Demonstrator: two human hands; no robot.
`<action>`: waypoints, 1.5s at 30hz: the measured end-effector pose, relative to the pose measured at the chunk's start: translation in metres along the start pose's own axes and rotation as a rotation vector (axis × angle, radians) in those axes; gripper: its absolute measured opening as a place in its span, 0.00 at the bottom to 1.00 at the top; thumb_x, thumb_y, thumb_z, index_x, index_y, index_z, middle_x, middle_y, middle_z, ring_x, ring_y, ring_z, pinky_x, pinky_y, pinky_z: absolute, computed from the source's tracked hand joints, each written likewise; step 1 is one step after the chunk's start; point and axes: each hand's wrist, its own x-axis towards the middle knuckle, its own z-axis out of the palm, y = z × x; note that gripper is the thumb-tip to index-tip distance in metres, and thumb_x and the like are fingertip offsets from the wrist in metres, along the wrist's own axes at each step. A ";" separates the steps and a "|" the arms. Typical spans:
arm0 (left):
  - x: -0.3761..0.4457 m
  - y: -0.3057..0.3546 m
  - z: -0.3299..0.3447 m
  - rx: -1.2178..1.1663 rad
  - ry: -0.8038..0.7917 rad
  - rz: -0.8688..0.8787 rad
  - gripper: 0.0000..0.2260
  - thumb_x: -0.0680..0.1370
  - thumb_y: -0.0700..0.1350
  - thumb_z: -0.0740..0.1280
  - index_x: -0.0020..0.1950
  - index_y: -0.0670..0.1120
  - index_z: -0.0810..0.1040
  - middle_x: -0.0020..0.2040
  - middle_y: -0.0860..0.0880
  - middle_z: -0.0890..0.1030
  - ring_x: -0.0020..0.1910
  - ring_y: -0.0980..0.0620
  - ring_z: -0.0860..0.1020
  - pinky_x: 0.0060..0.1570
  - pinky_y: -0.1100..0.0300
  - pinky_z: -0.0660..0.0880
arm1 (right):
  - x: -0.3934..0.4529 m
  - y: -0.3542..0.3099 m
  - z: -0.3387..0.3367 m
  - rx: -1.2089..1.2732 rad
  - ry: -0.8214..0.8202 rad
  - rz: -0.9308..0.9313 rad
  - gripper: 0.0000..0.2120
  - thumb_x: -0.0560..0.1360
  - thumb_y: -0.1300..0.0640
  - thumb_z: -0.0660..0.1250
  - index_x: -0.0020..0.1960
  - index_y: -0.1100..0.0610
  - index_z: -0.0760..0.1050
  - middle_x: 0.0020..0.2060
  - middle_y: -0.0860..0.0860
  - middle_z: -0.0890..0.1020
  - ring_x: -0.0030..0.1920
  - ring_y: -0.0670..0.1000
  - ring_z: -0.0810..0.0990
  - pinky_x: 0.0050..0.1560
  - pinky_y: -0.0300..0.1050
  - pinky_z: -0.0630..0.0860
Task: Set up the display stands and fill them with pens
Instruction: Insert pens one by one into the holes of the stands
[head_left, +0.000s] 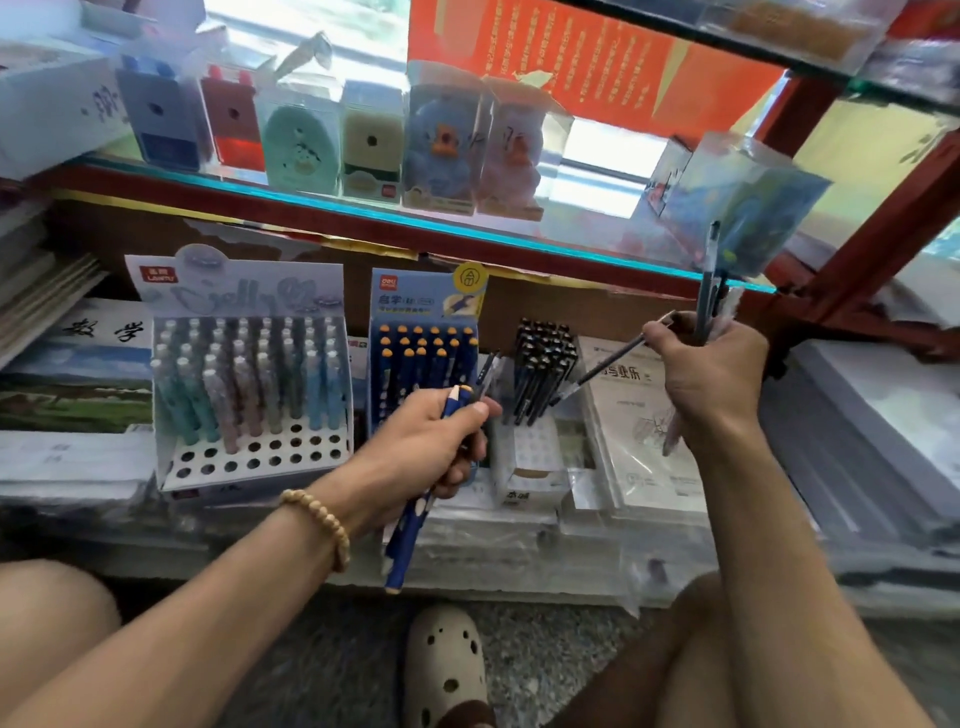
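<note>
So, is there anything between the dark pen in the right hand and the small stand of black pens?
Nothing visible stands in the way. The right hand pinches a dark pen whose tip points down-left at the black pen stand, with open space between them. The left hand, holding blue pens, sits lower and left of that line.

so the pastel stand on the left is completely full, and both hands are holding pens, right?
Not quite. In the head view the pastel stand has empty holes across its front rows, so it is only partly full. The left hand and right hand do both hold pens.
</note>
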 end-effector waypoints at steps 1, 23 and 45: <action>0.000 0.000 0.001 -0.002 -0.002 -0.003 0.10 0.85 0.42 0.57 0.58 0.42 0.76 0.30 0.51 0.75 0.23 0.56 0.69 0.21 0.65 0.63 | 0.000 0.003 0.000 -0.057 -0.009 -0.022 0.06 0.72 0.57 0.76 0.40 0.53 0.80 0.36 0.49 0.82 0.37 0.47 0.80 0.40 0.41 0.75; -0.003 -0.002 0.000 0.211 0.033 0.078 0.14 0.83 0.49 0.60 0.47 0.43 0.81 0.26 0.51 0.72 0.24 0.56 0.67 0.25 0.65 0.63 | -0.019 0.040 0.043 -0.392 -0.266 -0.005 0.06 0.75 0.60 0.73 0.41 0.58 0.79 0.33 0.49 0.79 0.32 0.44 0.77 0.33 0.40 0.76; -0.003 -0.004 -0.005 0.220 0.111 0.260 0.11 0.81 0.45 0.64 0.49 0.39 0.83 0.28 0.48 0.72 0.24 0.59 0.69 0.27 0.70 0.67 | -0.048 -0.023 0.029 0.371 -0.520 0.151 0.09 0.72 0.63 0.75 0.48 0.58 0.76 0.34 0.51 0.77 0.25 0.40 0.75 0.26 0.31 0.70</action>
